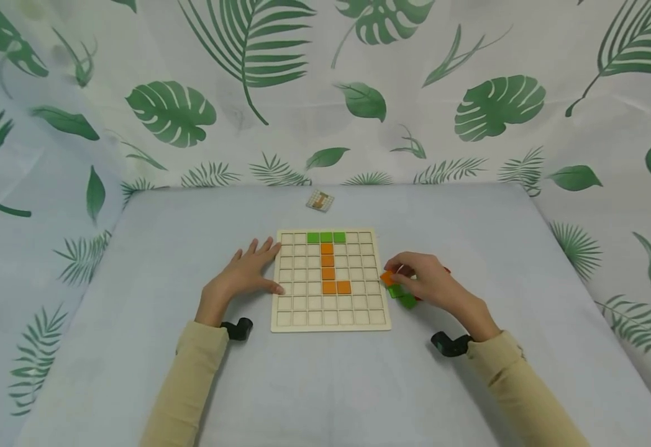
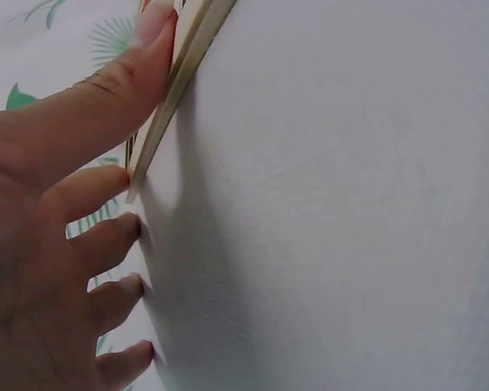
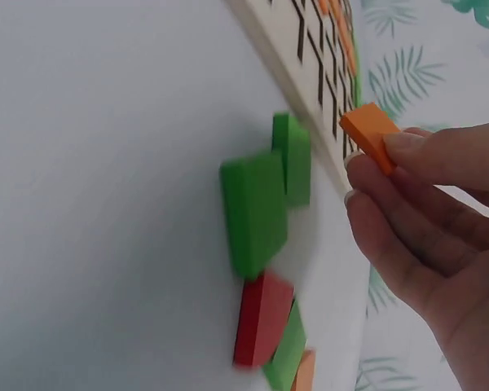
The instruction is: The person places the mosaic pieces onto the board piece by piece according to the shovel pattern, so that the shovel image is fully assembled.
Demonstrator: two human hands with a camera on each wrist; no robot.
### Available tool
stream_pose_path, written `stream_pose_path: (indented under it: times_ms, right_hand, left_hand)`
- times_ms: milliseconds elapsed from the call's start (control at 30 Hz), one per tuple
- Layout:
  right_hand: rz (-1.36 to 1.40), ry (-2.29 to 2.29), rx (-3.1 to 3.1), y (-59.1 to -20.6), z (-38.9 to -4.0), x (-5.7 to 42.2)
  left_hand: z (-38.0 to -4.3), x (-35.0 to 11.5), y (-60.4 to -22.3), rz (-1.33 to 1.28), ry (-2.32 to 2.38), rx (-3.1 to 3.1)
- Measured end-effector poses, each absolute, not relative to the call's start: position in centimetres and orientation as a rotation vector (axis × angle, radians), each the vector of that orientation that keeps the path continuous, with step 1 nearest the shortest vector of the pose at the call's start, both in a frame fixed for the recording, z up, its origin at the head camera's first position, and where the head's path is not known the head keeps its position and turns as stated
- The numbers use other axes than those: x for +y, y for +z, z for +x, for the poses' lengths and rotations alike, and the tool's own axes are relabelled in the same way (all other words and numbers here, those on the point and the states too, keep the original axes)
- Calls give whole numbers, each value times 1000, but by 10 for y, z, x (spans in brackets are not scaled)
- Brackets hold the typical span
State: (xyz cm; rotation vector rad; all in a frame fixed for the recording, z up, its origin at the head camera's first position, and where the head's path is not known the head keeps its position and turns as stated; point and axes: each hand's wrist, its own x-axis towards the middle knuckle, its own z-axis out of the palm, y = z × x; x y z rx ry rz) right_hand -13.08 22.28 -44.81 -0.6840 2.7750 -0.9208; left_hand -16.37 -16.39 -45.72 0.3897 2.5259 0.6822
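A square wooden grid board [image 1: 300,319] lies on the table. Three green tiles [image 1: 326,237] fill part of its far row, and below them several orange tiles [image 1: 328,260] form a column with one more to the right at its near end. My left hand [image 1: 245,271] rests at the board's left edge, fingers spread, thumb [image 2: 143,49] on the rim. Just beyond the right edge, my right hand [image 1: 430,280] pinches an orange tile [image 3: 370,133] between thumb and fingers. Beneath that hand lie loose green tiles [image 3: 257,213] and a red tile [image 3: 262,322], partly hidden in the head view.
Behind the board lies a small card [image 1: 320,200] printed with a grid pattern. A light cloth [image 1: 331,385] covers the table, and leaf-printed fabric [image 1: 303,81] hangs at the back and both sides. Each wrist carries a small black camera [image 1: 240,329].
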Motion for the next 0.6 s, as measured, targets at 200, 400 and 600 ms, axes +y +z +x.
stream_pose_path:
  times_ms: [200, 400, 600]
  right_hand:
    - [-690, -930, 2719, -448, -134, 207]
    - [-726, -911, 2669, -446, -134, 192]
    - [-816, -931, 2672, -439, -140, 175]
  left_hand:
    - [-163, -162, -461, 382, 683, 2522]
    - [-160, -162, -464, 367, 684, 2511]
    - [-162, -163, -462, 368, 675, 2542]
